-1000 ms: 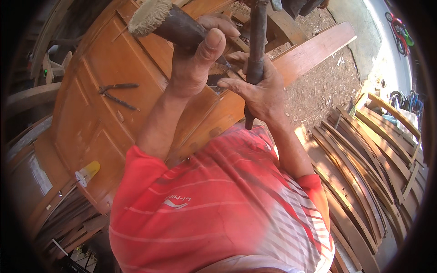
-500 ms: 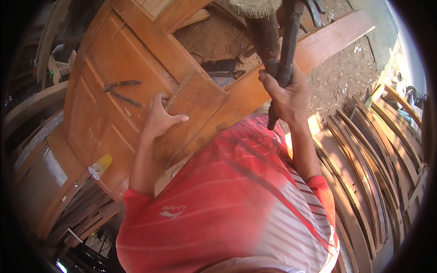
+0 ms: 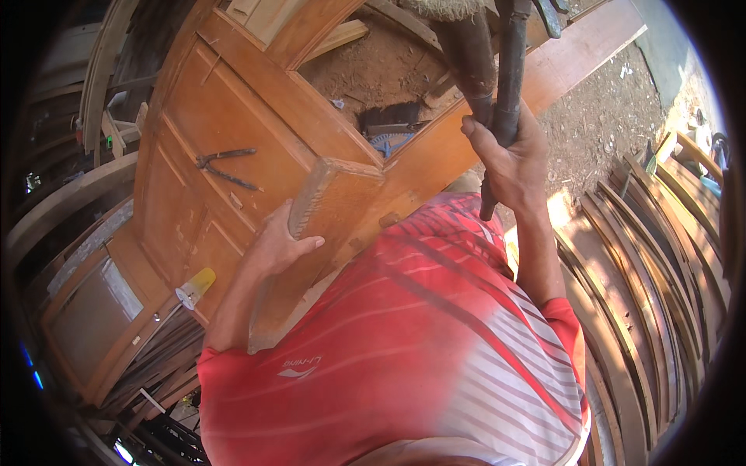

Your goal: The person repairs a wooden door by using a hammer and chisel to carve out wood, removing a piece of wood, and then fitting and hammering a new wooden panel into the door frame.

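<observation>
My left hand is closed on the edge of a brown wooden board, thumb over its face and fingers at the notched side. The board is tilted up on edge above a varnished, panelled wooden door. My right hand is closed around two dark shafts. One, a dark rod, has a forked metal part near its top, like a claw hammer. The other, a thick tapered shaft, ends in a pale, frayed head cut off by the top edge. Pincers lie spread on the door.
Long wooden strips are stacked on the right. Under the door frame, a round blue object lies on the dirt ground. A yellow and clear piece with a white cord is at the left. More timber stands beyond it.
The board has gone from lying nearly flat to tilted up, its notched edge raised by my left hand. My right hand keeps its hold on the shafts. The whole view has shifted slightly.
</observation>
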`<state>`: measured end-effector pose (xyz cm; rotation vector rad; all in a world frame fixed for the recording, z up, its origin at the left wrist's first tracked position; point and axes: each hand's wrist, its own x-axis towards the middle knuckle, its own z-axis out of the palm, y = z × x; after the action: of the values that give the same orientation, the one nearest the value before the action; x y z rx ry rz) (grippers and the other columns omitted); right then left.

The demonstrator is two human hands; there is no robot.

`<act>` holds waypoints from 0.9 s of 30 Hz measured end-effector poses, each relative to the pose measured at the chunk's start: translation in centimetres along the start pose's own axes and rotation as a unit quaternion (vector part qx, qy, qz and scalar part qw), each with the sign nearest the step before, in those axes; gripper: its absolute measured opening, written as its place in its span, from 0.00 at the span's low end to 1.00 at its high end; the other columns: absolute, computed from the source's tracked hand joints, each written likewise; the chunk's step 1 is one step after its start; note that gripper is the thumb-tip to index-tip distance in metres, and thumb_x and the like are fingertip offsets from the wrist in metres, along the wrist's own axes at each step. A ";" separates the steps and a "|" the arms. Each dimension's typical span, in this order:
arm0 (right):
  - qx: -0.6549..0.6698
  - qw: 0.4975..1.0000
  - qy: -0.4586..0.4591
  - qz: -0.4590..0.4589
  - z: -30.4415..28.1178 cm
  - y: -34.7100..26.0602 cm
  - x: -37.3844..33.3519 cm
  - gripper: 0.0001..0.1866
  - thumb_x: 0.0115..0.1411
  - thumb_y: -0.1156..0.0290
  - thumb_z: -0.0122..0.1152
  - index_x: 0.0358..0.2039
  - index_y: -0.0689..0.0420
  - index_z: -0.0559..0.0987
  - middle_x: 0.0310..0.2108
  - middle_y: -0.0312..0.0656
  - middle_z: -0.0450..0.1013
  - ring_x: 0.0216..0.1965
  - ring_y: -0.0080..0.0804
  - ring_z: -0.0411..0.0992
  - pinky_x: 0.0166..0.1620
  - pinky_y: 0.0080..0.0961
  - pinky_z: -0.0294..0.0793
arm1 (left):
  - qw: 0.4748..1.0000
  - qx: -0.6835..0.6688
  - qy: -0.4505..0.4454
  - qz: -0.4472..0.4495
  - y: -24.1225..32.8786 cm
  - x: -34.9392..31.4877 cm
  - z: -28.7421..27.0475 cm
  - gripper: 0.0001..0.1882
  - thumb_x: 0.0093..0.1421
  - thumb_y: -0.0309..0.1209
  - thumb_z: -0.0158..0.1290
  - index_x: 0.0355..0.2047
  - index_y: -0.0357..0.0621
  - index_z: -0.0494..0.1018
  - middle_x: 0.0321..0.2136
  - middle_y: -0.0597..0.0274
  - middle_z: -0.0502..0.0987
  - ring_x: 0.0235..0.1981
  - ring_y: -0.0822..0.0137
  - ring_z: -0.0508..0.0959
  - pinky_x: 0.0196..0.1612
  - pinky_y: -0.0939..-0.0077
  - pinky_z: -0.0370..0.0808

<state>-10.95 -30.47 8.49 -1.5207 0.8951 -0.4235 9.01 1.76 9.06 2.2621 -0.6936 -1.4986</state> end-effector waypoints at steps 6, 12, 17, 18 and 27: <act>0.002 1.000 0.000 0.001 -0.1 0.0 0.7 0.19 0.61 0.65 0.68 0.48 0.62 0.77 0.32 0.33 0.74 0.35 0.20 0.69 0.40 0.23 0.71 | 0.926 0.228 0.297 -0.044 3.6 -0.5 2.2 0.44 0.53 0.33 0.67 0.69 0.43 0.62 0.55 0.41 0.70 0.57 0.43 0.70 0.61 0.50 0.67; -0.029 0.999 -0.025 0.030 -0.3 -0.6 1.2 0.18 0.61 0.63 0.68 0.47 0.61 0.78 0.29 0.33 0.73 0.33 0.20 0.69 0.38 0.25 0.71 | 0.881 0.302 0.357 0.067 1.9 2.3 9.3 0.42 0.53 0.29 0.65 0.70 0.53 0.64 0.59 0.43 0.63 0.55 0.44 0.67 0.61 0.48 0.64; -0.054 0.997 -0.044 0.035 0.1 0.4 1.1 0.17 0.60 0.64 0.68 0.46 0.60 0.78 0.27 0.38 0.72 0.29 0.24 0.68 0.36 0.28 0.72 | 0.907 0.201 0.335 0.157 3.2 3.5 8.4 0.41 0.56 0.32 0.64 0.69 0.41 0.62 0.61 0.42 0.65 0.57 0.48 0.68 0.61 0.51 0.65; -0.062 0.996 -0.060 0.029 0.4 0.4 0.8 0.18 0.60 0.64 0.68 0.46 0.60 0.78 0.27 0.41 0.72 0.29 0.28 0.69 0.36 0.30 0.72 | 0.908 0.202 0.330 0.160 4.4 4.1 7.7 0.41 0.56 0.32 0.64 0.69 0.41 0.62 0.61 0.42 0.65 0.57 0.48 0.68 0.61 0.51 0.65; -0.047 0.991 -0.100 -0.071 4.9 2.0 -0.3 0.17 0.57 0.65 0.74 0.37 0.61 0.76 0.25 0.47 0.70 0.28 0.39 0.70 0.34 0.35 0.71 | 0.855 -0.336 0.140 0.369 15.5 9.8 2.3 0.22 0.71 0.44 0.53 0.52 0.36 0.68 0.48 0.53 0.75 0.51 0.65 0.74 0.57 0.67 0.70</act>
<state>-8.17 -26.82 5.82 -1.6885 0.6607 -0.3283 6.78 -16.63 8.90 1.3840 -0.6874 -0.8183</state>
